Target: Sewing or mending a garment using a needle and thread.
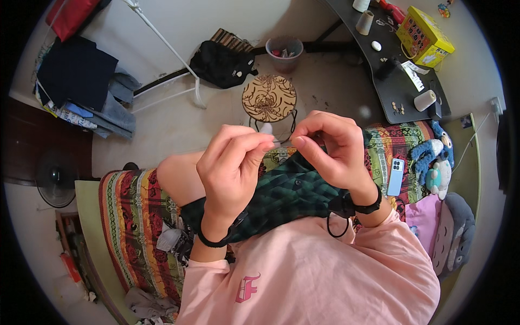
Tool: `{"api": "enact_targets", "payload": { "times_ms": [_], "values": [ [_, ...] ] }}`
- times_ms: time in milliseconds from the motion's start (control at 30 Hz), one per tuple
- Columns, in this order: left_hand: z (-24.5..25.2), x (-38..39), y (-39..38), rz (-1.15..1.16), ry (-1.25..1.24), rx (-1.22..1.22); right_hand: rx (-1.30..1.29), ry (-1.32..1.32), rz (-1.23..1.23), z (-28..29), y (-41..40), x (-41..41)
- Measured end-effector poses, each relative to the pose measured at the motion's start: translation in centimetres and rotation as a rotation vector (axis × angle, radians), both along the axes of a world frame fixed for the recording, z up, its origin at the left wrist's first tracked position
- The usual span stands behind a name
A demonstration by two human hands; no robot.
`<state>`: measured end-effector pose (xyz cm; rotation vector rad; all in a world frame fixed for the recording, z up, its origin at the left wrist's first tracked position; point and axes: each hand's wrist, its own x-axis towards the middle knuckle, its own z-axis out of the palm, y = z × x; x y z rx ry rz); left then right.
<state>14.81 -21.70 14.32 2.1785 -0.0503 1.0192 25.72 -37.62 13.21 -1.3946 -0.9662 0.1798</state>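
Observation:
In the head view both hands are raised at the middle, fingertips almost meeting above the lap. My left hand (pixel 231 166) pinches one end of a thin, dark, needle-like object (pixel 280 141) between thumb and index finger. My right hand (pixel 335 150) has its thumb and index finger closed at the other end; whether a thread is there is too small to tell. A green and dark plaid cloth with a button (pixel 280 191) lies across the lap under both hands. Each wrist wears a black band.
A round patterned stool (pixel 269 98) stands ahead, with a waste bin (pixel 284 53) behind it. At right, a black desk (pixel 380 81) holds thread cones (pixel 425 100) and a yellow box (pixel 424 36). A blue phone (pixel 395 177) and plush toys (pixel 440 158) lie on the patterned bedspread (pixel 134 219).

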Motion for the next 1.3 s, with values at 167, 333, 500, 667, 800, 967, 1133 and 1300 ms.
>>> {"api": "enact_targets", "payload": {
  "times_ms": [167, 333, 500, 667, 800, 967, 1133, 1300],
  "values": [
    [-0.7, 0.5, 1.5, 0.030, 0.098, 0.010, -0.167, -0.124, 0.078, -0.3, 1.4, 1.4],
    [-1.4, 1.0, 2.0, -0.017, 0.201, 0.019, -0.085, -0.475, -0.003, -1.5, 3.4, 2.2],
    [-1.6, 1.9, 2.6, 0.004, 0.188, 0.100, -0.101, -0.317, 0.104, -2.4, 3.9, 2.1],
    [-3.0, 2.3, 2.9, -0.093, 0.215, 0.087, -0.133, -0.311, 0.032, -2.7, 3.5, 1.4],
    [-4.8, 2.2, 3.7, -0.216, 0.160, -0.102, -0.103, -0.252, -0.004, -3.3, 3.3, 1.3],
    [-5.1, 2.8, 2.7, -0.128, 0.134, -0.341, -0.124, -0.209, -0.033, -3.7, 3.2, 1.6],
    [-5.8, 4.0, 4.2, -0.170, -0.051, 0.048, -0.191, -0.235, -0.016, -3.5, 3.5, 1.7],
    [-6.2, 3.3, 4.1, -0.073, 0.026, -0.041, -0.264, -0.155, 0.022, -3.3, 3.8, 1.4]
  ]
}}
